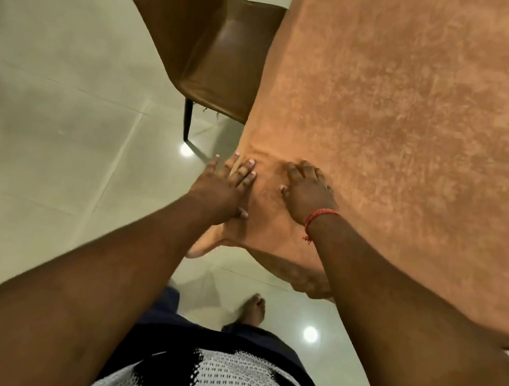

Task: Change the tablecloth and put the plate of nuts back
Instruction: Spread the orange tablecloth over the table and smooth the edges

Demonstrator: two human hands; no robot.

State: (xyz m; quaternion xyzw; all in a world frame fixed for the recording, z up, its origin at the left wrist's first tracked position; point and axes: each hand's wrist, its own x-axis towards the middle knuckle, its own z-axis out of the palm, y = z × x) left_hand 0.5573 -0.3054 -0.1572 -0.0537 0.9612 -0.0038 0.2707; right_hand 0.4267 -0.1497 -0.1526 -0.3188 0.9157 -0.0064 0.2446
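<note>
Hands are pressing flat on the orange tablecloth (409, 124) at the counter's near corner: left hand (218, 191) with fingers (242, 174) straight, right hand (308, 195) with fingers spread, neither gripping anything. Cloth is covering the counter and draping over its edge beside a brown chair (205, 36).

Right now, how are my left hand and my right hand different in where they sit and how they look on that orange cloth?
The left hand lies at the corner edge of the fuzzy orange tablecloth, fingers stretched forward; the right hand sits further in on the top, fingers spread and slightly bent. The right wrist wears a red thread bracelet; the left wrist is bare. Both press flat on the cloth, gripping nothing.
</note>
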